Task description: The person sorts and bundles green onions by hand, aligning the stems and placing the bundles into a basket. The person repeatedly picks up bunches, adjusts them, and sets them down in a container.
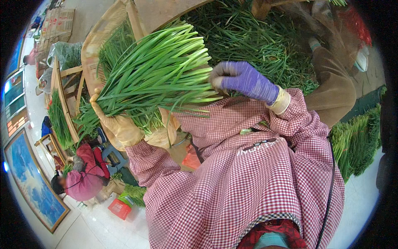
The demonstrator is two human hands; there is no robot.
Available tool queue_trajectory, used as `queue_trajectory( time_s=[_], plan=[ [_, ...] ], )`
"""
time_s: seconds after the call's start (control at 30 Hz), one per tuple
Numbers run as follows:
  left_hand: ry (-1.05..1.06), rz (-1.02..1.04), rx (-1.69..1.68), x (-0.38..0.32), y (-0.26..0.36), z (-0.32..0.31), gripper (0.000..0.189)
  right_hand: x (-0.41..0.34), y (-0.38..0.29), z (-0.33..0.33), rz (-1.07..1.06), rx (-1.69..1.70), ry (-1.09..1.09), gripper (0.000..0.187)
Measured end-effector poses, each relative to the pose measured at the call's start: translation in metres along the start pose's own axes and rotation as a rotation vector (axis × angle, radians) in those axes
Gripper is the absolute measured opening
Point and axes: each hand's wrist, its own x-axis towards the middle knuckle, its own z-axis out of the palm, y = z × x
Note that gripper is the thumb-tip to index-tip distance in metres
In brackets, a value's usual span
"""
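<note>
My left hand (119,126), in a pale yellow glove, holds a large fanned bunch of long green leaves with pale stem ends, like garlic chives (158,68), by its leafy end. The pale ends point right, towards my right hand (245,79). That hand wears a purple knitted glove over a pale yellow one; its bent, dark-tipped fingers are close beside the stem ends. Whether they pinch a stem cannot be told. Below both hands is a red-and-white checked apron (242,174), with a bit of green and white stalk in its fold.
A tan plastic basket (90,59) with more greens stands at left. Loose leaves (267,46) lie in a heap ahead. Stacked bundles (357,143) are at right. A co-worker in pink (84,183) sits at lower left; another person's brown-clad leg (332,81) is at right.
</note>
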Motion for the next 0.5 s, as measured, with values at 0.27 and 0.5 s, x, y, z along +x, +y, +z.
queue_trajectory(
  time_s=[0.27, 0.5],
  plan=[
    [0.088, -0.259, -0.560, -0.011, -0.005, -0.029, 0.050, 0.026, 0.031, -0.028, 0.102, 0.016, 0.121, 0.038],
    [0.081, -0.136, -0.096, -0.010, -0.014, -0.028, 0.071, 0.045, -0.004, -0.033, -0.119, 0.185, 0.108, 0.042]
  ],
)
